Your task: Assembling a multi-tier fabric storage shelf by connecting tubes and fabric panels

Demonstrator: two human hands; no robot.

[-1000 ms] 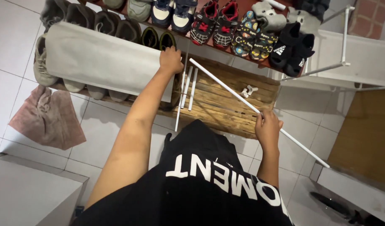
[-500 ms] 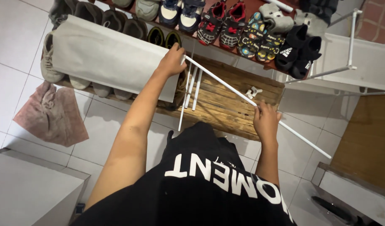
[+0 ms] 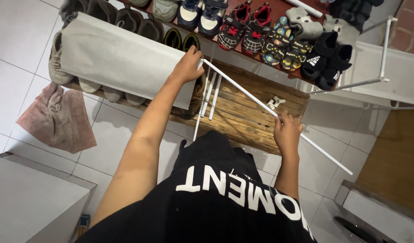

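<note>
Looking down from your head camera, you see your left hand point(image 3: 187, 66) at upper centre of the frame, fingers closed around one end of a long white rod point(image 3: 247, 94). Your right hand point(image 3: 287, 133), right of centre, is wrapped around the same rod further along, so the rod runs diagonally from upper centre toward lower right, its free end point(image 3: 350, 173) sticking out past your right hand over the floor tiles point(image 3: 121, 150). The left end meets the edge of a grey fabric shelf point(image 3: 121, 60) that lies over a row of shoes point(image 3: 243, 29). Three loose white rods point(image 3: 209, 96) and a small white connector point(image 3: 274, 103) lie on the wooden pallet point(image 3: 252, 117) below, between your hands. A pink cloth point(image 3: 58, 119) sits at left.

Risks, as a judgement: the overhanging free end could swing into the white frame point(image 3: 383, 49) at upper right, and pushing hard at the left end could tear or bunch the fabric or knock shoes off.
</note>
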